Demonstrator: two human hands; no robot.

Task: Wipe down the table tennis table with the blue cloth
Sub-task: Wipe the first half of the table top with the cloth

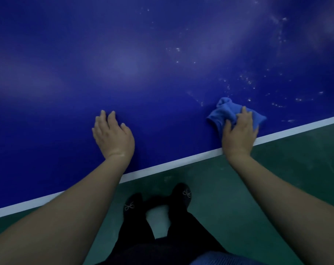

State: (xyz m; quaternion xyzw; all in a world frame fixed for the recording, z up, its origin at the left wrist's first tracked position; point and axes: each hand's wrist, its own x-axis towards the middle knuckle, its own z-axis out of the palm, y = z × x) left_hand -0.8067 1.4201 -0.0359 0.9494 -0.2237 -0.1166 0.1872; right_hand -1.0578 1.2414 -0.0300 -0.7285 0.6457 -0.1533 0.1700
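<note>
Wiping near the worktop (124, 54) edge, specks ahead.
Right hand (239, 133) fingers curled on bunched blue cloth (227, 109); left hand (113, 133) fingers flat, spread. White specks (246, 79) beyond right fingers; loose bunching risks missed debris.

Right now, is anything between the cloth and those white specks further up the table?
Nothing visible. The right hand presses the cloth at the table's near edge, and bare tabletop runs to the specks beyond. The left hand rests well aside.
</note>
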